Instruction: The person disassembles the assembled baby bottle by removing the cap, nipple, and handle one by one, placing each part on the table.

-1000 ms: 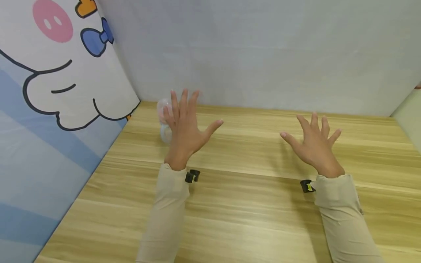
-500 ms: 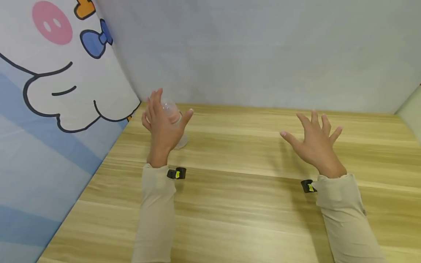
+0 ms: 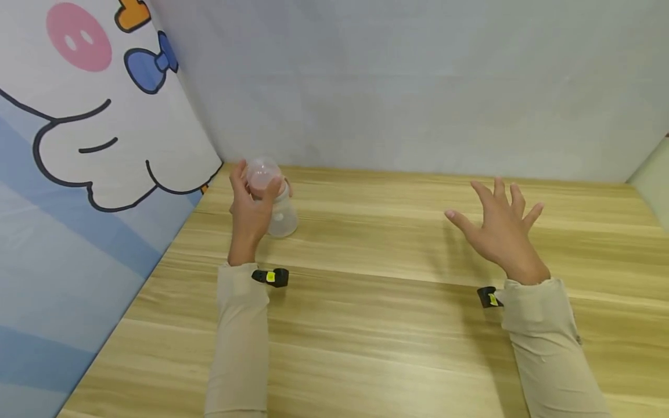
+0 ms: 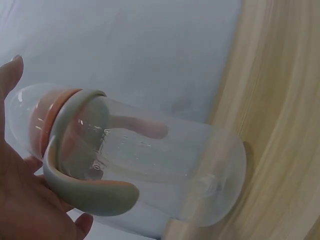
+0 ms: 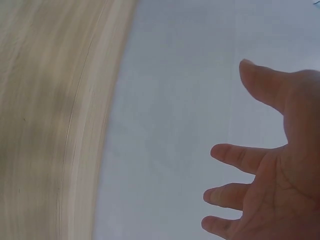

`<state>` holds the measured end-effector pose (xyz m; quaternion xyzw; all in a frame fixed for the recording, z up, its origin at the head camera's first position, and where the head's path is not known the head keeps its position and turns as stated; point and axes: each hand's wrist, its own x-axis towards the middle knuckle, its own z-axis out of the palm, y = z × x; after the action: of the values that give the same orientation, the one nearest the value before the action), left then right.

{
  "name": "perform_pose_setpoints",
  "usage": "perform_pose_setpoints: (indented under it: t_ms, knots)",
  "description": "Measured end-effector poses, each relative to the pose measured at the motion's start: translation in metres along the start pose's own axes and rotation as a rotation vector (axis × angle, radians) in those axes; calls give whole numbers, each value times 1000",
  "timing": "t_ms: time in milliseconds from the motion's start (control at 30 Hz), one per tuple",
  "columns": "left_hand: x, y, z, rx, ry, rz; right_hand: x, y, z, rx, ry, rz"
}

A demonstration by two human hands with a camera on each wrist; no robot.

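Note:
A clear baby bottle with a domed clear cap, an orange-pink collar and a grey-green handle ring stands upright on the table at the back left. My left hand is around the left side of its upper part, fingers bent beside the cap. In the left wrist view the thumb stays apart from the cap, while other fingers lie behind or below the collar; whether they touch it is hard to tell. My right hand hovers over the table's right side, fingers spread, holding nothing.
The wood-grain table meets a pale grey backdrop at the back. A cartoon-printed panel borders the left side, close to the bottle. Black wrist straps sit at both cuffs.
My left hand has moved left from in front of the bottle and turned, its fingers bending around the bottle's upper part. The right hand has stayed nearly still.

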<state>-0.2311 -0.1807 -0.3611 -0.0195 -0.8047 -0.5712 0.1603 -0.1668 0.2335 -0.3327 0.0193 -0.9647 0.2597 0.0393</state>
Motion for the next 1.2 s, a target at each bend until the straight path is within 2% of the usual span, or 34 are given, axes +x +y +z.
perform_pose_setpoints:
  t_ms: [200,467,833,1033,1200]
  knots:
    - [1,-13,1,-10,-17,-108,2,0,2,2,-2,-3]
    - [0,-23,0,19,-67,-167,5,1,8,11,-26,-8]
    - [-2,-31,3,-82,-109,-166,3,3,14,40,-41,-10]
    - [0,-33,17,-102,-206,-150,5,5,13,40,-32,-17]
    - [3,-29,30,-109,-248,-138,7,6,10,35,-27,-22]
